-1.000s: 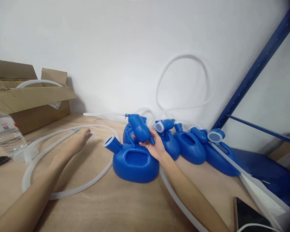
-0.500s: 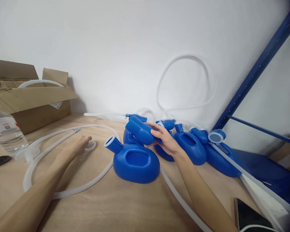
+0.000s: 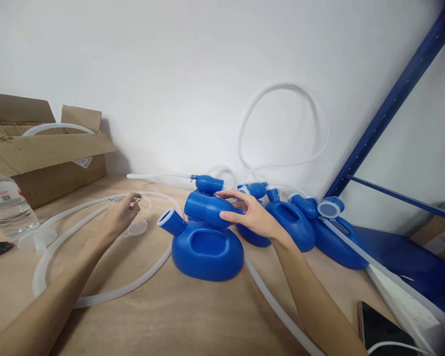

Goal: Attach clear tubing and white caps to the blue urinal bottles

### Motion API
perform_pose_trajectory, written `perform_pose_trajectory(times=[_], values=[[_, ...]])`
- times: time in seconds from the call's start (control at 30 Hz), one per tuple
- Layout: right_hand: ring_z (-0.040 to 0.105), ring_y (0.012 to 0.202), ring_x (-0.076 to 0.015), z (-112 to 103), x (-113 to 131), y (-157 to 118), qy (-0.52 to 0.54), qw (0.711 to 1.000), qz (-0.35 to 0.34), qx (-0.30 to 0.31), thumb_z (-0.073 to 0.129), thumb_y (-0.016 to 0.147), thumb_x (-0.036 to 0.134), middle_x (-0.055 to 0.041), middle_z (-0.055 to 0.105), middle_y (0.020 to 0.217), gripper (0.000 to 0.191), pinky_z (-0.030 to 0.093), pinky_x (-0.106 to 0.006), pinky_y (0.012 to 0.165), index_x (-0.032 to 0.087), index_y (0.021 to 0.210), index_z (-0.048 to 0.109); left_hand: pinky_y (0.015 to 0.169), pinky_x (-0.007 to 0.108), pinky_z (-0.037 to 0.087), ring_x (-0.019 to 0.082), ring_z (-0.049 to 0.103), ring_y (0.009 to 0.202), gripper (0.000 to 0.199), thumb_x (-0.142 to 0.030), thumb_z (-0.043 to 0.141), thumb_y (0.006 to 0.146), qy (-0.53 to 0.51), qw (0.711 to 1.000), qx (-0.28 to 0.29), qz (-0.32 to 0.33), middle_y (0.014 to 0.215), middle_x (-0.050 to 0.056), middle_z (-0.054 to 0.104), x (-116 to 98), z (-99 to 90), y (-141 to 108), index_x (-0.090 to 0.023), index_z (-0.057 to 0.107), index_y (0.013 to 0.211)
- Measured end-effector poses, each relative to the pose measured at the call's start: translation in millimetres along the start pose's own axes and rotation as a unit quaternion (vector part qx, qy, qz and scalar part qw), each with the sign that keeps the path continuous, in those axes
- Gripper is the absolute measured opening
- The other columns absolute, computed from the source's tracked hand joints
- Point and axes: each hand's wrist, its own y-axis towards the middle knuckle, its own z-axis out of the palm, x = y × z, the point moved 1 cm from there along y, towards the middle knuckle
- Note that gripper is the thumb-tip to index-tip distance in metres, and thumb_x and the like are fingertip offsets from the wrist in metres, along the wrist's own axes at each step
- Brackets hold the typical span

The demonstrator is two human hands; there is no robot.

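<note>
Left arm: enters from the near left of the worktop (image 3: 193, 316) and slopes up across it, crossing the looped clear hose (image 3: 129, 287). The left hand (image 3: 122, 215) is back uppermost, fingers partly curled and directed toward the far edge. A clear cap (image 3: 137, 227) lies just beside it, and part of a thin pale loop (image 3: 147, 203) shows past the fingertips. Whether these fingers grip anything cannot be told.

Right arm: enters from the near right, angled inward toward the middle. The right hand (image 3: 250, 215) grasps the blue cup (image 3: 203, 206) by its rounded end, thumb on the near side, fingers over the top. The cup lies roughly level, its wide end to the left, immediately behind and above the front blue bottle (image 3: 207, 252) at mid-worktop. Contact between cup and bottle cannot be confirmed.

Further blue bottles (image 3: 291, 222) stand toward the worktop's right edge.
</note>
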Motion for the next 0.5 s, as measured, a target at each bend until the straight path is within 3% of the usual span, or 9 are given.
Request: perform_pose_trajectory(times=[0.07,0.17,0.3,0.4,0.5], values=[[0.065,0.125,-0.0314,1,1,0,-0.038,0.999,-0.029,-0.012,0.085,0.081,0.037,-0.0061,0.071,0.135,0.043,0.061,-0.048,0.097,0.032,0.122,0.077,0.083,0.037,0.063,0.025,0.078,0.096,0.039,-0.049,0.041,0.101,-0.163,0.986,-0.035,0.008,0.128,0.014,0.073,-27,-7.8,-10,-0.021,0.052,0.126],[0.066,0.123,-0.0299,7,2,1,-0.065,0.996,-0.061,-0.012,0.085,0.081,0.038,-0.0048,0.074,0.130,0.040,0.048,-0.054,0.114,0.031,0.120,0.079,0.080,0.041,0.067,0.027,0.079,0.093,0.052,-0.059,0.064,0.091,-0.393,0.917,-0.044,0.042,0.130,0.015,0.073,-75,-12.1,-33,-0.022,0.055,0.126],[0.067,0.119,-0.0289,20,3,1,-0.062,0.993,-0.095,0.008,0.083,0.083,0.041,-0.0051,0.072,0.130,0.041,0.051,-0.052,0.111,0.031,0.122,0.077,0.081,0.040,0.067,0.030,0.077,0.105,0.042,-0.055,0.061,0.097,-0.405,0.906,-0.088,0.093,0.128,0.015,0.075,-114,-6.4,-61,-0.020,0.066,0.121],[0.067,0.116,-0.0275,28,2,1,-0.068,0.991,-0.117,0.005,0.082,0.085,0.043,-0.0048,0.071,0.129,0.042,0.052,-0.048,0.108,0.032,0.125,0.076,0.082,0.036,0.066,0.030,0.075,0.112,0.035,-0.044,0.062,0.098,-0.391,0.903,-0.106,0.138,0.123,0.013,0.077,-120,-2.4,-73,-0.021,0.066,0.123],[0.067,0.115,-0.0263,31,1,2,-0.086,0.989,-0.123,0.008,0.082,0.085,0.043,-0.0043,0.071,0.127,0.043,0.052,-0.045,0.107,0.032,0.125,0.075,0.084,0.036,0.066,0.029,0.074,0.115,0.032,-0.041,0.061,0.098,-0.384,0.903,-0.124,0.145,0.124,0.011,0.077,-119,-3.0,-77,-0.021,0.068,0.123]])
